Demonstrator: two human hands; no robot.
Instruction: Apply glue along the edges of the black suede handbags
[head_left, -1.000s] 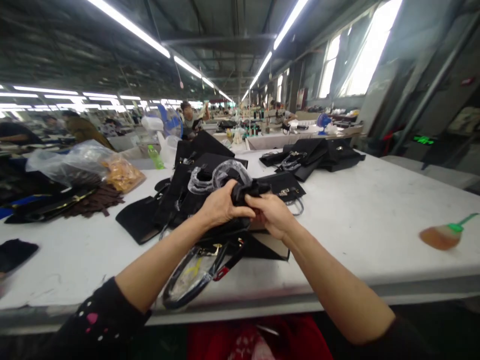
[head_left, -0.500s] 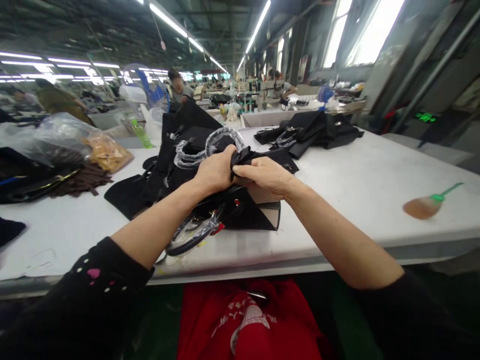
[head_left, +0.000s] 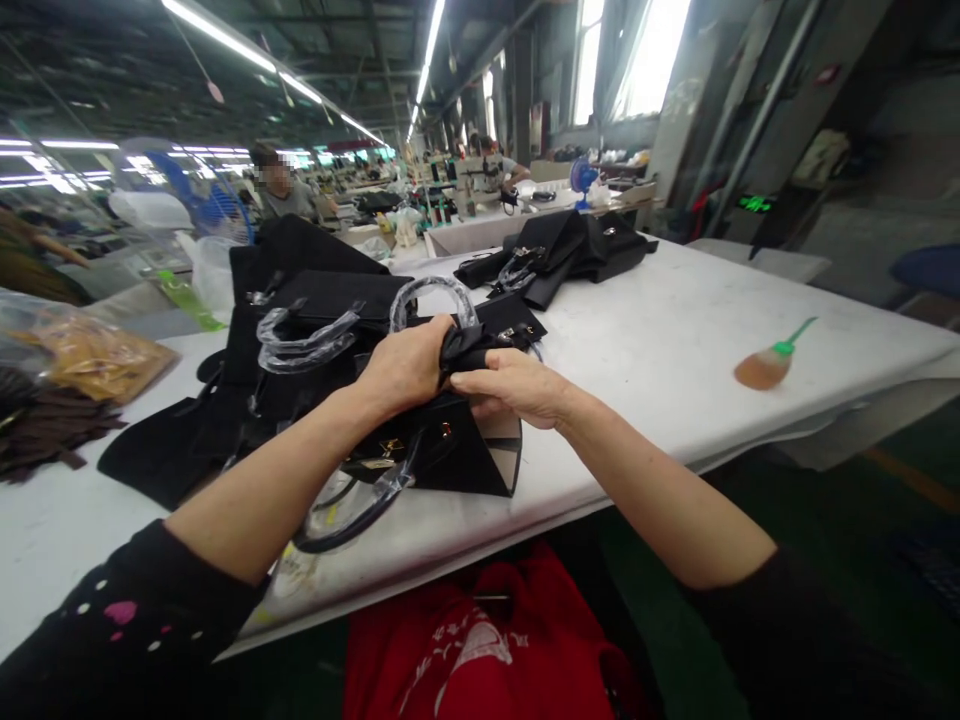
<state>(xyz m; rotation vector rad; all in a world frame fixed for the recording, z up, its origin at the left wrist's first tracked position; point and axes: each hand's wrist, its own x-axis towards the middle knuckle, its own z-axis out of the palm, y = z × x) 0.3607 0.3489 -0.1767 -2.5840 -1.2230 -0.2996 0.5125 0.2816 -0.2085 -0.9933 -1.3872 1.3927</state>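
Note:
A black handbag lies on its side near the table's front edge, its pale-lined end facing right. Its dark handle, partly wrapped in clear film, hangs toward me. My left hand is closed on the bag's upper black edge. Against the same edge, my right hand pinches with thumb on top, its other fingers partly hidden beneath. Just behind my hands rises a film-wrapped handle loop. More black handbags are heaped to the left, with wrapped handles.
The white table bears a squeeze bottle with a green nozzle on the right. Another pile of black bags lies at the back. Brown strips and a plastic-wrapped packet are at left. A co-worker is beyond.
My view has turned to the right, so the table and bags appear farther left. Both hands stay on the bag's edge; the red piece by the handle no longer shows.

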